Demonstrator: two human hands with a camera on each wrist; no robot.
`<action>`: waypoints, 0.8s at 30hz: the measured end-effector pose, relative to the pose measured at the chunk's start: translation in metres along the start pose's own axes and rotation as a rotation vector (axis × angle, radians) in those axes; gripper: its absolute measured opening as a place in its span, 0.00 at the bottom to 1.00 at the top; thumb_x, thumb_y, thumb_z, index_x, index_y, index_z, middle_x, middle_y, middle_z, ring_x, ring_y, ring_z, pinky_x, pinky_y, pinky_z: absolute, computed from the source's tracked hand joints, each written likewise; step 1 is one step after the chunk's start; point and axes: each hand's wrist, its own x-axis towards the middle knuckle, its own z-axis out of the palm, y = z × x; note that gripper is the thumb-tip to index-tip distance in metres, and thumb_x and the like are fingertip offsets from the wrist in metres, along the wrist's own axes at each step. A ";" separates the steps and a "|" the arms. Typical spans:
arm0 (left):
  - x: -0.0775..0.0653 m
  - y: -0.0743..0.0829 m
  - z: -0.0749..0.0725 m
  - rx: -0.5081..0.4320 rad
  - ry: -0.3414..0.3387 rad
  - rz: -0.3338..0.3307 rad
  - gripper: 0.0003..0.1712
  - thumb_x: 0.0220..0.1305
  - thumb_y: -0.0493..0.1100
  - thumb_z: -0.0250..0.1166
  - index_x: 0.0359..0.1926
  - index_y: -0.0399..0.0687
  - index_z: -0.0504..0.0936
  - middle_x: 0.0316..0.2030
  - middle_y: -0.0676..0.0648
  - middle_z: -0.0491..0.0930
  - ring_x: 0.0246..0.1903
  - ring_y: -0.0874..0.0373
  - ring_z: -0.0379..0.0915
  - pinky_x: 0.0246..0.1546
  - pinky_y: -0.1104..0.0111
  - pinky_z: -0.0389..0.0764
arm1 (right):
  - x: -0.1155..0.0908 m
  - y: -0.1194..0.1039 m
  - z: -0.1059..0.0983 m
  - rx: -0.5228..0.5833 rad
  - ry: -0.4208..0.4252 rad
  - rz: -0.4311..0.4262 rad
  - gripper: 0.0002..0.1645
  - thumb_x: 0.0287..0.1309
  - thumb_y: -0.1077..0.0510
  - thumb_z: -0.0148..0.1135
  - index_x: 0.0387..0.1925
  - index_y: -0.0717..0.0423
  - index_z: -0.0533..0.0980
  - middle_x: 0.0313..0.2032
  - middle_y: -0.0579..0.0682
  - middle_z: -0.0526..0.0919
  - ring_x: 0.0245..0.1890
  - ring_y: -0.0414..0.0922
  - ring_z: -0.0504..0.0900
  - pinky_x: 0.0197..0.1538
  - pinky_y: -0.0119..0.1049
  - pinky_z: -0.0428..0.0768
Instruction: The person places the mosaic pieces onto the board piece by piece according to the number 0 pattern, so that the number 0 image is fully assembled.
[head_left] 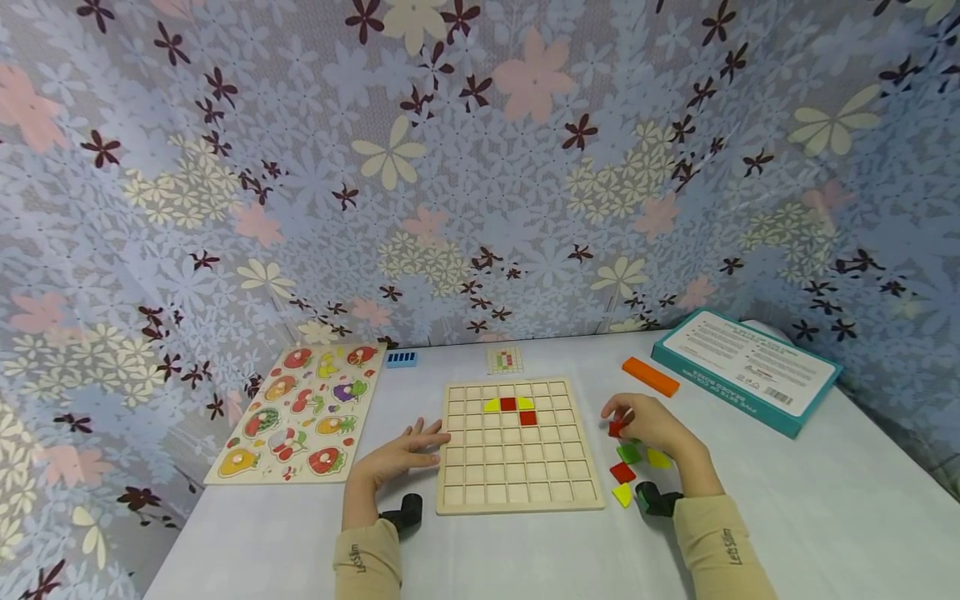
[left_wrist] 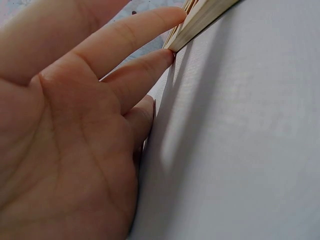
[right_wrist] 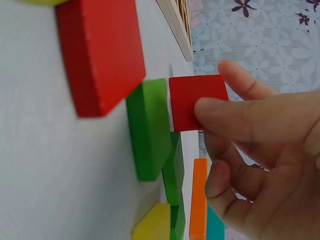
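Observation:
A wooden grid board (head_left: 517,479) lies flat mid-table; two red squares and two yellow rounded pieces sit in its upper cells. My left hand (head_left: 401,454) rests beside the board, its extended fingers touching the left edge, as the left wrist view also shows at the board's side (left_wrist: 200,27). To the right of the board, my right hand (head_left: 651,427) pinches a red square block (right_wrist: 187,102) between thumb and fingers. Below that hand lie loose pieces: a green block (head_left: 628,453), a red block (head_left: 622,473), a yellow piece (head_left: 622,495) and another yellow piece (head_left: 659,458).
A small pattern card (head_left: 505,361) lies behind the board, with a blue block (head_left: 402,359) to its left. A fruit puzzle board (head_left: 300,417) is on the left. An orange bar (head_left: 650,377) and a teal box (head_left: 750,367) lie at the back right, before a flowered curtain (head_left: 480,167).

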 end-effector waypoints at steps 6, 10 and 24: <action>0.000 0.000 0.000 -0.008 0.000 0.003 0.28 0.56 0.44 0.66 0.59 0.45 0.74 0.70 0.48 0.50 0.70 0.46 0.22 0.64 0.42 0.28 | 0.001 -0.002 0.000 -0.040 0.037 -0.020 0.14 0.51 0.71 0.60 0.41 0.59 0.76 0.35 0.53 0.76 0.35 0.48 0.73 0.37 0.37 0.77; 0.000 0.000 0.000 -0.010 -0.001 0.005 0.28 0.56 0.44 0.66 0.59 0.45 0.74 0.70 0.48 0.50 0.70 0.46 0.22 0.64 0.42 0.28 | 0.002 -0.006 0.003 -0.055 0.073 -0.049 0.14 0.52 0.68 0.62 0.42 0.59 0.76 0.34 0.52 0.76 0.35 0.48 0.73 0.37 0.37 0.77; 0.002 -0.006 -0.001 -0.008 -0.009 0.003 0.27 0.56 0.45 0.66 0.58 0.47 0.75 0.70 0.49 0.50 0.70 0.46 0.21 0.64 0.42 0.28 | 0.006 -0.018 0.013 -0.051 0.125 -0.035 0.09 0.53 0.64 0.63 0.38 0.58 0.75 0.32 0.51 0.76 0.33 0.47 0.72 0.37 0.36 0.75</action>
